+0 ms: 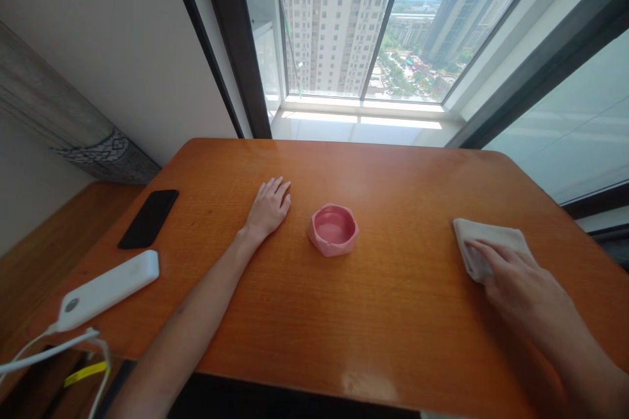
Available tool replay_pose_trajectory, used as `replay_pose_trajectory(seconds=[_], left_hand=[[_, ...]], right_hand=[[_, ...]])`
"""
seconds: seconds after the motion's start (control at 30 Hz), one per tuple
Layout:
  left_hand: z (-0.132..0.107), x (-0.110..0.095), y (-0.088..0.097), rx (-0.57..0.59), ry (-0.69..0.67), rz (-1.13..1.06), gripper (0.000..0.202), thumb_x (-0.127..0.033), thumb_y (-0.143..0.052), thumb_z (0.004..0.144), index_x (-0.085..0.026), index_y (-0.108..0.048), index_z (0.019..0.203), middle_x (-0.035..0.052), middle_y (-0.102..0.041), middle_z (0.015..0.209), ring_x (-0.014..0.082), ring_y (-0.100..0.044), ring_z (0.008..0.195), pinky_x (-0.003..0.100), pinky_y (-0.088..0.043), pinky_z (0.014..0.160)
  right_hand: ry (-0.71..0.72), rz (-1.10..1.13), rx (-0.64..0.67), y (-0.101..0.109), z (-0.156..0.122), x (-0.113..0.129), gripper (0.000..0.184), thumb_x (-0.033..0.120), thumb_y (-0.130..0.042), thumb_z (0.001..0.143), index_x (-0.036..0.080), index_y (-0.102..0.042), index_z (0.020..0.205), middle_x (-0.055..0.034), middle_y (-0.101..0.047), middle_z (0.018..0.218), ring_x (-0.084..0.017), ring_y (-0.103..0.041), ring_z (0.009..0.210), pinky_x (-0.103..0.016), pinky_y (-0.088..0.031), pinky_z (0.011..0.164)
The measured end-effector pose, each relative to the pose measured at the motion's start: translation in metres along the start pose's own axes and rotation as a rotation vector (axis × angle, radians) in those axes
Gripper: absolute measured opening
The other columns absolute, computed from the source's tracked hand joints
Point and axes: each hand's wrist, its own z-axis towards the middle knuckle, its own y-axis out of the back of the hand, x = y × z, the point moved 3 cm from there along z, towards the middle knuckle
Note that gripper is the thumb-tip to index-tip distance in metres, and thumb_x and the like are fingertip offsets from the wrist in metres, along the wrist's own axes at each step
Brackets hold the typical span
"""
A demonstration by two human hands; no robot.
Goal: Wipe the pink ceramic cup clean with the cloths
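My left hand [270, 207] lies flat on the brown wooden table [393, 314], its fingers stretched out and nothing held. Just to its right, apart from the fingers, stands a pink faceted bowl [334, 232] with nothing visible inside. Toward the table's right side, my right hand [518, 285] grips a folded whitish cloth [496, 234] pressed against the tabletop. Its index finger runs across the cloth, while the thumb and the cloth's near edge are partly hidden.
A black phone [149, 219] lies at the table's left edge. Nearer me is a white power strip [111, 289] with white cables [49, 355] hanging over the edge. Beyond the table's far edge is a large window [339, 39]; a grey curtain [73, 105] hangs at left.
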Motion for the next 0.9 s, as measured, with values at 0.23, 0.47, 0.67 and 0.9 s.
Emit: replay_pose_trajectory(seconds=[0.23, 0.47, 0.67, 0.9], left_hand=[[0.000, 0.000, 0.001, -0.002, 0.003, 0.003, 0.053, -0.034, -0.041, 0.112, -0.016, -0.059, 0.159, 0.0144, -0.052, 0.174, 0.0344, -0.045, 0.166, 0.056, -0.033, 0.141], [0.000, 0.000, 0.000, -0.005, 0.001, -0.002, 0.054, -0.034, -0.040, 0.112, -0.015, -0.058, 0.159, 0.0152, -0.051, 0.175, 0.0341, -0.044, 0.166, 0.055, -0.033, 0.141], [-0.001, 0.000, 0.000, -0.010, 0.001, -0.008, 0.054, -0.035, -0.040, 0.112, -0.015, -0.059, 0.159, 0.0155, -0.052, 0.174, 0.0346, -0.045, 0.166, 0.056, -0.032, 0.141], [0.000, 0.000, -0.001, -0.002, 0.003, -0.001, 0.054, -0.035, -0.040, 0.112, -0.015, -0.059, 0.159, 0.0150, -0.050, 0.175, 0.0351, -0.044, 0.166, 0.055, -0.031, 0.142]], right_hand=[[-0.018, 0.136, -0.086, -0.034, -0.038, -0.046, 0.080, 0.019, -0.055, 0.083, 0.017, -0.058, 0.163, -0.0276, -0.063, 0.160, -0.050, -0.052, 0.156, -0.070, -0.049, 0.119], [-0.003, 0.156, -0.099, -0.026, -0.029, -0.013, 0.058, 0.038, -0.043, 0.106, 0.020, -0.065, 0.156, -0.0224, -0.071, 0.153, -0.047, -0.062, 0.149, -0.070, -0.050, 0.123], [0.354, 0.187, -0.187, -0.011, -0.035, 0.099, 0.049, 0.028, -0.049, 0.109, 0.021, -0.065, 0.155, -0.0139, -0.066, 0.162, -0.039, -0.058, 0.155, -0.067, -0.046, 0.127], [0.805, 0.299, -0.152, 0.017, -0.071, 0.240, 0.052, 0.022, -0.056, 0.102, 0.017, -0.068, 0.152, -0.0058, -0.063, 0.166, -0.032, -0.062, 0.148, -0.050, -0.054, 0.116]])
